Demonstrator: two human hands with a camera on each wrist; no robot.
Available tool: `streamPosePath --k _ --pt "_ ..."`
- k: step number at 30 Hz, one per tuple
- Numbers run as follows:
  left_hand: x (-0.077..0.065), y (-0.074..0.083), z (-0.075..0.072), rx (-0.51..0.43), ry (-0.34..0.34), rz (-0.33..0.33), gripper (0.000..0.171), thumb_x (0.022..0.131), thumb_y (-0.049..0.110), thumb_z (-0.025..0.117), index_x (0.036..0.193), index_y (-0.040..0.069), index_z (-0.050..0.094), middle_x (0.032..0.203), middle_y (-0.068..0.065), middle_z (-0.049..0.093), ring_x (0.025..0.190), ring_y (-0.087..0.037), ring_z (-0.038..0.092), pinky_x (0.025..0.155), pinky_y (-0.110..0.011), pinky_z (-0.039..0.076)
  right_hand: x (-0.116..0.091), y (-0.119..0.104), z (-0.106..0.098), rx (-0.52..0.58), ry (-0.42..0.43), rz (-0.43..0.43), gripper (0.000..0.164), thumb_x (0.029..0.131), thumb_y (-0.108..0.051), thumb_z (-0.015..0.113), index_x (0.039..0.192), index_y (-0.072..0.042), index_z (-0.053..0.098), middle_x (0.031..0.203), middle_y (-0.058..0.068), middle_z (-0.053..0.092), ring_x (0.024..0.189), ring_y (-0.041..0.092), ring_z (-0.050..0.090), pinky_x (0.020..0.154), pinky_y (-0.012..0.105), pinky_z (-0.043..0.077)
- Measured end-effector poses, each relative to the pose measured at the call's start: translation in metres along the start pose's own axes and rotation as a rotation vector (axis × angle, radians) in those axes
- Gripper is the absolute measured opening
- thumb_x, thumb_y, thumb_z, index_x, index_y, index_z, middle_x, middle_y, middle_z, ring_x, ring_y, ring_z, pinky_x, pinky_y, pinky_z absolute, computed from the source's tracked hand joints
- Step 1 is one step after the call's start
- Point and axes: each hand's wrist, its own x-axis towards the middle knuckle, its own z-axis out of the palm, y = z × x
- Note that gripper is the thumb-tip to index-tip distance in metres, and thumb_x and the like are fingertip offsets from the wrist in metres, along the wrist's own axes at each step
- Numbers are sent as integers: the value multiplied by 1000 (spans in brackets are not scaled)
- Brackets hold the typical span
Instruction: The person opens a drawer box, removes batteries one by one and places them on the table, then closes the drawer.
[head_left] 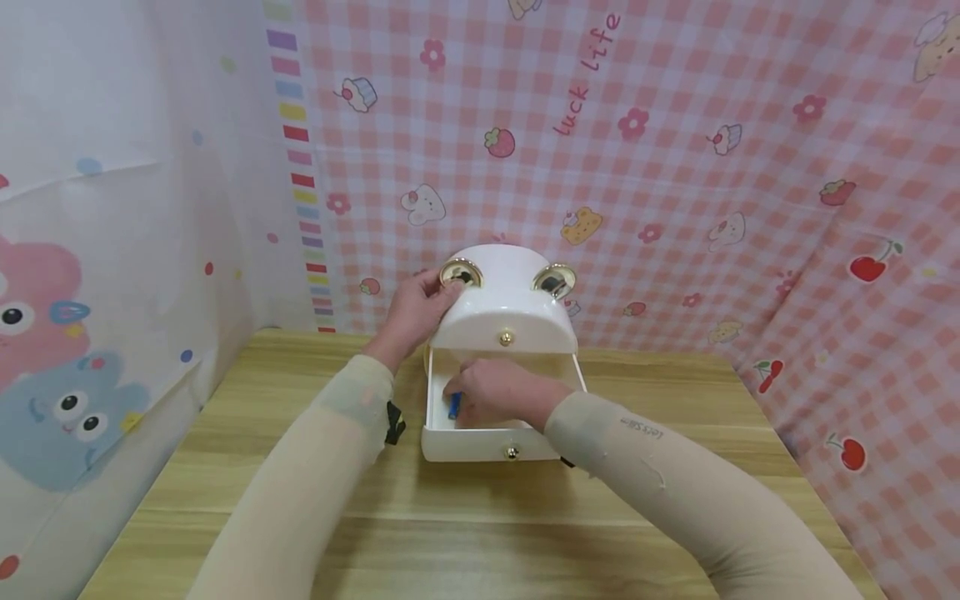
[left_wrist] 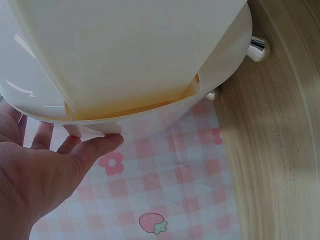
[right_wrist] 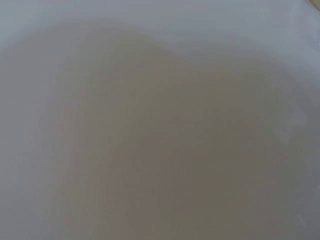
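Note:
A white rounded drawer box (head_left: 501,292) with two gold-rimmed round eyes stands on the table. Its lower drawer (head_left: 465,446) is pulled out toward me. My left hand (head_left: 418,312) holds the box's upper left side by the gold-rimmed eye (head_left: 461,273). The left wrist view shows that hand (left_wrist: 45,170) with thumb and fingers against the edge of the white shell (left_wrist: 30,75). Inside the drawer, my right hand (head_left: 498,392) pinches a small blue stick-like object (head_left: 454,406), partly covered by the fingers. The right wrist view is a blur of a pale surface close to the lens.
The upper drawer, with a gold knob (head_left: 506,337), is closed above the open one. Wood-grain table (head_left: 480,533) surrounds the box. A pink checked cloth (head_left: 600,167) hangs behind and to the right, and a white printed cloth (head_left: 150,292) hangs to the left.

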Motion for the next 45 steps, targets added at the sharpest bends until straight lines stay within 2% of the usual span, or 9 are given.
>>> streamPosePath --k 8,16,22,28,30,34,37,40,45 --pt "0 0 1 4 10 7 40 106 35 70 141 16 70 129 -12 74 100 -17 64 82 -26 54 1 0 1 -20 12 -19 23 94 -25 83 114 -14 81 107 4 74 99 17 70 91 34 60" --pt "2 -2 0 11 7 8 42 105 36 70 143 16 69 130 -13 73 102 -19 65 84 -28 55 1 1 1 -173 27 -53 13 92 -21 83 104 -18 81 103 -1 78 98 18 71 89 35 60" --pt "1 -1 0 8 6 -6 42 106 37 69 142 16 69 131 -13 73 104 -20 65 87 -30 55 -3 5 4 -99 57 -78 24 96 -11 78 120 -15 78 119 4 78 111 20 74 98 35 60" --pt "1 -2 0 7 9 -13 41 106 37 70 141 16 70 129 -12 73 100 -18 65 83 -27 55 -8 9 3 -135 63 -167 6 93 -7 76 96 -12 79 110 5 77 103 21 74 93 34 61" --pt "2 -1 1 10 12 -10 41 105 37 70 140 15 70 129 -12 73 99 -17 64 83 -27 55 -10 9 0 -111 45 -178 8 90 -4 75 95 -9 77 108 7 77 101 22 73 93 35 60" --pt "2 -1 1 8 13 -13 42 105 38 70 141 17 69 129 -12 73 98 -17 64 82 -26 55 -12 11 -4 -72 12 -163 23 88 4 75 109 -6 79 108 8 79 102 21 74 95 34 61" --pt "2 0 2 -2 14 -13 42 105 37 71 142 17 69 129 -12 74 97 -16 64 81 -25 55 -13 13 -3 -114 35 -154 23 89 4 75 106 -11 81 105 3 80 99 18 74 90 32 62" --pt "3 -1 2 -12 16 -10 41 105 35 71 141 15 70 128 -13 74 95 -14 64 80 -24 55 -15 16 -1 -169 90 -151 19 89 -1 76 92 -19 84 98 0 78 94 17 73 83 31 61" --pt "3 -2 2 -8 16 -14 40 105 35 71 139 15 71 125 -13 74 93 -14 64 78 -24 55 -18 20 0 -52 92 -123 21 84 2 77 95 -14 85 97 3 80 93 17 73 86 30 61"
